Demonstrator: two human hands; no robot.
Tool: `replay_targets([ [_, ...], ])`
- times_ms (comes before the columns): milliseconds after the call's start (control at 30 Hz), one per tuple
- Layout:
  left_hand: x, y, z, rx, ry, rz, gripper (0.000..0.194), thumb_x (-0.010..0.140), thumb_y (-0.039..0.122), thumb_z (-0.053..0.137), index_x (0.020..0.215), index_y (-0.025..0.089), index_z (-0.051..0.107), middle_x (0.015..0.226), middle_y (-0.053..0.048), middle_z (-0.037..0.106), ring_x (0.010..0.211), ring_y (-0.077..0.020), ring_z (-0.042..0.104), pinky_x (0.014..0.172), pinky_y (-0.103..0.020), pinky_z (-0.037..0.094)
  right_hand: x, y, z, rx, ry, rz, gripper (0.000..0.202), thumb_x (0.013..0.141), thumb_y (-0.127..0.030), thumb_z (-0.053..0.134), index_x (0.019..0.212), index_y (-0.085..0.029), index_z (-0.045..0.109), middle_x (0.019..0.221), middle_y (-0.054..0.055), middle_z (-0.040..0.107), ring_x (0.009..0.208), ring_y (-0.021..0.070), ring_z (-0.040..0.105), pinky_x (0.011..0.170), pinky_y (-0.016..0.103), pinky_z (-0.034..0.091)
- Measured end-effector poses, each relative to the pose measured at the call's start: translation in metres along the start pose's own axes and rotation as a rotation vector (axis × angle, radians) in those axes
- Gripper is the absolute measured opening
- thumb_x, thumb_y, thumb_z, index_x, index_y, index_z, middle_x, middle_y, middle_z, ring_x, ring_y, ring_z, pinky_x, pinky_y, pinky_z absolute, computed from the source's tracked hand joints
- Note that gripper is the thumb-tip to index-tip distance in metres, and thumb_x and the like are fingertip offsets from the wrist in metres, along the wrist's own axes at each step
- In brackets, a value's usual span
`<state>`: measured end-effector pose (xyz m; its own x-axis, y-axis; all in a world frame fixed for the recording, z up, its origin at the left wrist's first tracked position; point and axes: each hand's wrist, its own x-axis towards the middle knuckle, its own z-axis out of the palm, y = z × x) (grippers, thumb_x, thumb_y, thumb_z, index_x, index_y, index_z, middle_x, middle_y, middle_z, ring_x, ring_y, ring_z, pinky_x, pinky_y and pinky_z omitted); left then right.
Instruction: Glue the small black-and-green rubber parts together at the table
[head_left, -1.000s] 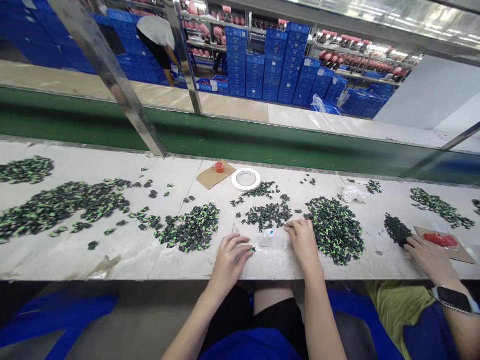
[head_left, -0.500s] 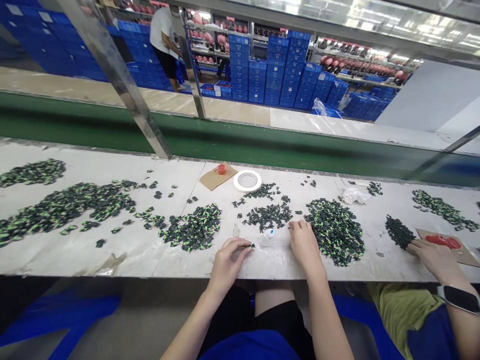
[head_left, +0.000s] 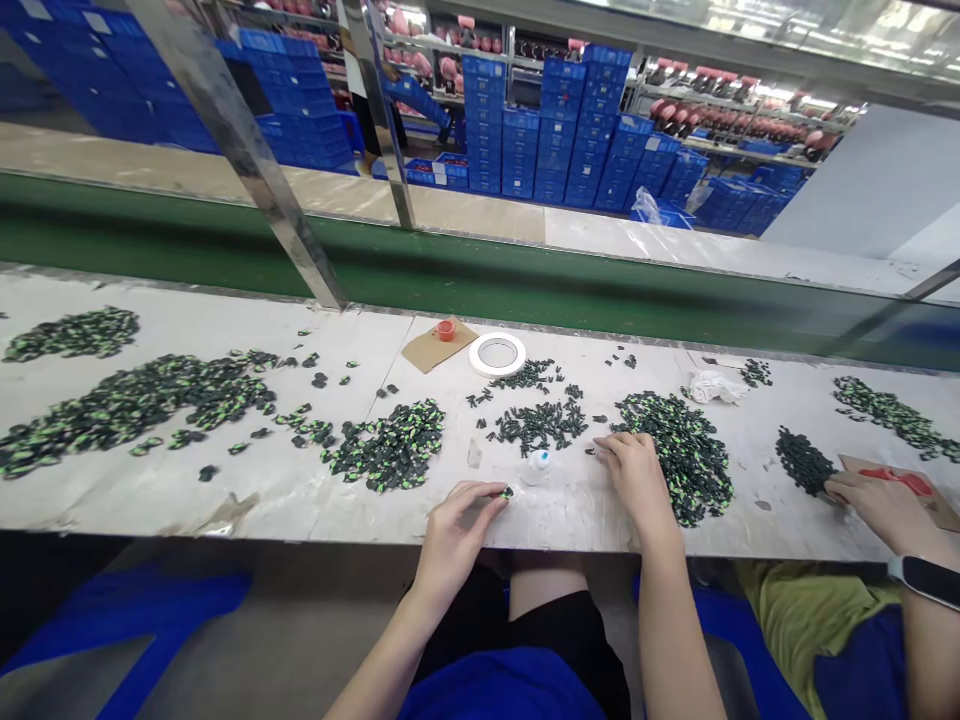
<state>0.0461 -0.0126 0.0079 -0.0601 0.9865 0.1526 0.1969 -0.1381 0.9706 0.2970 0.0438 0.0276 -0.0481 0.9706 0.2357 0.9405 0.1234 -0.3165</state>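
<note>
My left hand (head_left: 457, 535), low in the middle, pinches a small black-and-green plastic piece (head_left: 507, 492) between thumb and fingertips. My right hand (head_left: 637, 485) reaches over the table beside the right-hand pile of black-and-green pieces (head_left: 679, 460). Its fingers are slightly apart, and a tiny black part (head_left: 590, 451) lies just left of their tips. Between my hands stands a small white bottle (head_left: 537, 467) with a blue tip. Beyond it are small loose black parts (head_left: 541, 427). Another pile of black-and-green pieces (head_left: 394, 445) lies left of my left hand.
A white tape roll (head_left: 497, 354) and a red cap (head_left: 445, 330) on cardboard (head_left: 424, 350) lie farther back. Crumpled white tissue (head_left: 714, 387) is at right. A co-worker's hand (head_left: 874, 500) touches a black pile (head_left: 802, 460). A metal post (head_left: 255, 170) rises at left.
My right hand has shifted right and a little up, and a tiny black part now shows beside its fingertips. My left hand keeps its piece in almost the same place.
</note>
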Motion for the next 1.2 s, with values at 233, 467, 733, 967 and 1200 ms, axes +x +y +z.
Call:
replay_targets([
  [233, -0.001, 0.005, 0.003, -0.010, -0.024, -0.008, 0.013, 0.079, 0.031, 0.065, 0.082, 0.021, 0.074, 0.085, -0.005, 0.073, 0.084, -0.0200, 0.068, 0.080, -0.031, 0.056, 0.010, -0.004, 0.011, 0.025, -0.093, 0.041, 0.015, 0.083, -0.012, 0.058, 0.079, -0.020, 0.070, 0.086, 0.009, 0.069, 0.089, 0.0269, 0.053, 0.076, 0.036, 0.044],
  [467, 0.000, 0.014, 0.008, -0.053, -0.082, -0.021, 0.014, 0.079, 0.030, 0.065, 0.083, 0.021, 0.074, 0.085, -0.005, 0.074, 0.084, -0.0198, 0.069, 0.080, -0.030, 0.056, 0.014, -0.005, 0.013, 0.065, -0.119, 0.045, 0.017, 0.081, -0.008, 0.058, 0.090, -0.019, 0.068, 0.085, 0.006, 0.071, 0.087, 0.0241, 0.056, 0.079, 0.034, 0.044],
  [733, -0.003, 0.010, 0.007, -0.033, -0.073, -0.041, 0.014, 0.079, 0.031, 0.065, 0.083, 0.021, 0.074, 0.084, -0.005, 0.074, 0.084, -0.0203, 0.069, 0.079, -0.030, 0.056, 0.013, -0.017, 0.019, 0.057, -0.013, 0.148, 0.025, 0.093, -0.026, 0.048, 0.084, -0.017, 0.069, 0.086, 0.010, 0.072, 0.082, 0.0255, 0.058, 0.081, 0.038, 0.041],
  [967, -0.001, 0.012, 0.004, -0.031, -0.050, 0.002, 0.014, 0.080, 0.029, 0.064, 0.084, 0.021, 0.075, 0.085, -0.005, 0.074, 0.084, -0.0203, 0.069, 0.078, -0.031, 0.056, 0.016, -0.026, 0.031, 0.067, 0.026, 0.192, 0.013, 0.085, -0.017, 0.056, 0.073, -0.019, 0.062, 0.083, 0.010, 0.068, 0.083, 0.0274, 0.056, 0.077, 0.038, 0.043],
  [1200, 0.001, 0.018, 0.008, -0.050, -0.057, 0.102, 0.016, 0.083, 0.027, 0.063, 0.089, 0.021, 0.076, 0.084, -0.006, 0.074, 0.083, -0.0207, 0.068, 0.075, -0.032, 0.056, -0.026, -0.039, 0.020, 0.322, 0.211, 0.158, 0.023, 0.092, -0.033, 0.043, 0.079, -0.020, 0.058, 0.083, 0.010, 0.068, 0.079, 0.0246, 0.061, 0.073, 0.037, 0.048],
])
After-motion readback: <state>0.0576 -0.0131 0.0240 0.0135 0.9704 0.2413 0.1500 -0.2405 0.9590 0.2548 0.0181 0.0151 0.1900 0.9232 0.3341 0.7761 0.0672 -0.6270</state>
